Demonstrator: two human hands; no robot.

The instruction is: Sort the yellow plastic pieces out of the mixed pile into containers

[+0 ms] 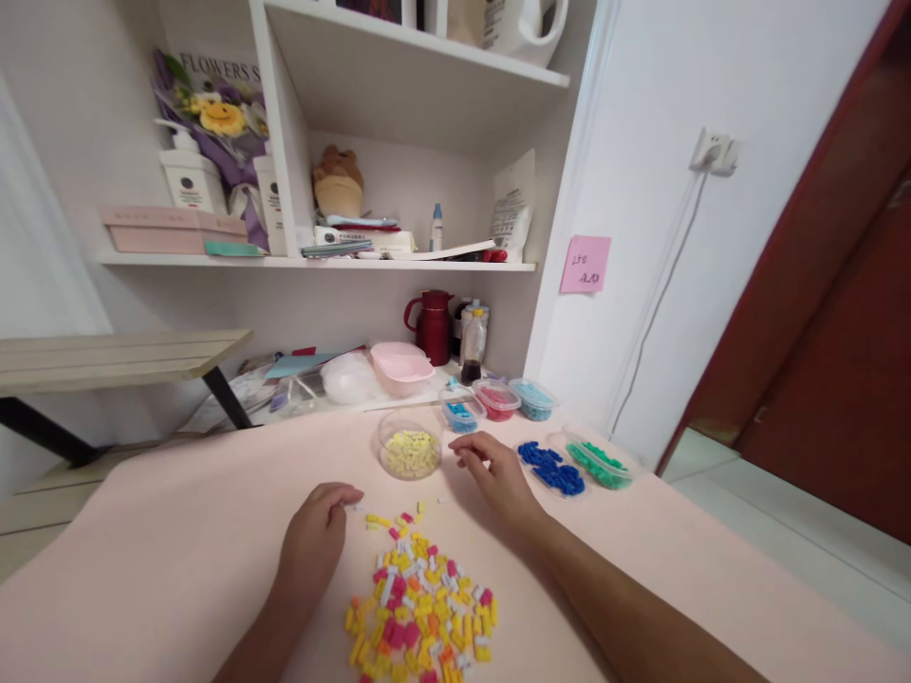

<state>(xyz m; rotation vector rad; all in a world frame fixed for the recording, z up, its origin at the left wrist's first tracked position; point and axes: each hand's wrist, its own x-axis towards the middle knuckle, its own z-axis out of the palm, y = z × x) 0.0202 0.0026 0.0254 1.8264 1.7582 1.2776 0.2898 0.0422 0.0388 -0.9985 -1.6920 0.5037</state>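
Mixed pile: loose on table; either of 2 wrists could scatter it.
Right hand: loosely bent, grip unclear; a bump could tip the tub.
Left hand: curled, contents unclear.
Round tub: lidless, so yellow pieces could spill.
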